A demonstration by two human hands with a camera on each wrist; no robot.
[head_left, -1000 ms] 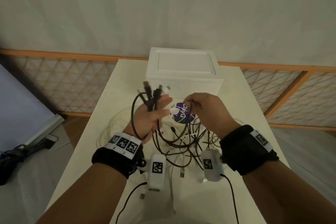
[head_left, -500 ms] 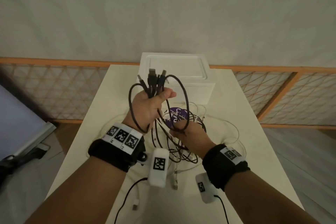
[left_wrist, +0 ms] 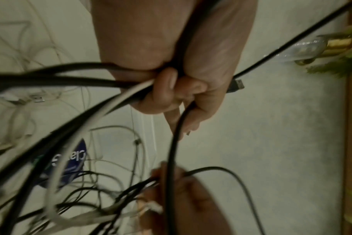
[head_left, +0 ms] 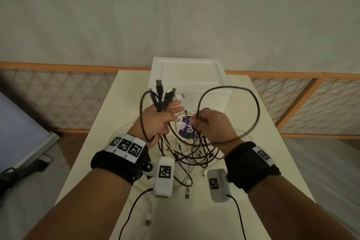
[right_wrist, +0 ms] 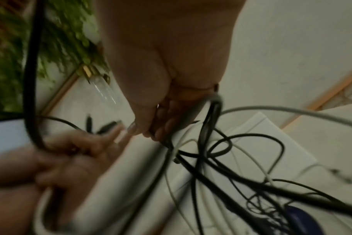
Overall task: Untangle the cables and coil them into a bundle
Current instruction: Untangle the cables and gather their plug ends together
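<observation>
My left hand (head_left: 159, 118) (left_wrist: 171, 89) is raised over the table and grips a bunch of black cables (head_left: 162, 97) with their plug ends sticking up past the fingers. My right hand (head_left: 209, 125) (right_wrist: 161, 120) pinches one black cable whose big loop (head_left: 253, 103) arcs up and to the right. Between and below both hands hangs a tangle of black and white cables (head_left: 192, 152) (right_wrist: 231, 167) that trails onto the table. Loose plug ends (head_left: 148, 220) lie near the front.
A white lidded box (head_left: 189, 72) stands at the far end of the white table (head_left: 272, 162). A round purple label (head_left: 188, 129) lies under the tangle. An orange lattice rail (head_left: 58, 95) runs behind the table, with floor on both sides.
My right hand rose from low at the tangle to beside the left hand, drawing one black cable up into a wide loop on the right. The left hand kept its grip on the plug bunch.
</observation>
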